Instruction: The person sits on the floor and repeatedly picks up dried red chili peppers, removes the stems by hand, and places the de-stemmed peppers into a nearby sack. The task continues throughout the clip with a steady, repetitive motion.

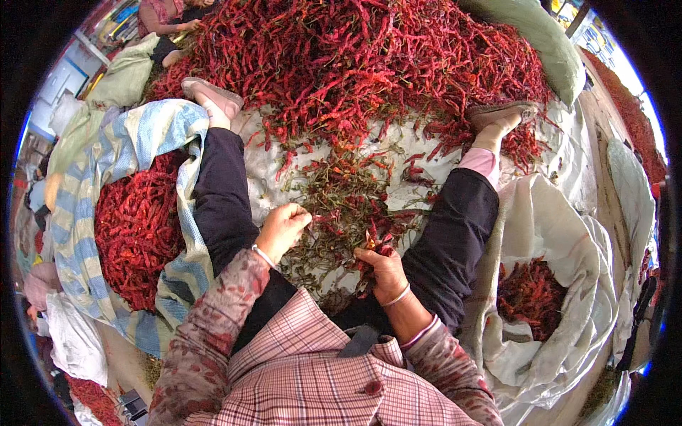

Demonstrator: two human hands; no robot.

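Note:
My left hand (283, 226) hangs over a litter of green stems and leaves (327, 192) between my legs, its fingertips pinched together; anything between them is too small to make out. To its right and a little lower, my right hand (385, 270) grips a small bunch of dried red chillies (375, 241), some with stems. A large heap of red chillies (355, 57) lies beyond both hands, spilling onto the white sheet (249, 135) under me.
A blue-and-white striped sack (78, 213) full of chillies stands at my left, and a white sack (575, 284) holding some chillies at my right. Another person (160, 21) sits at the upper left. Pale green sacks (540, 50) edge the heap.

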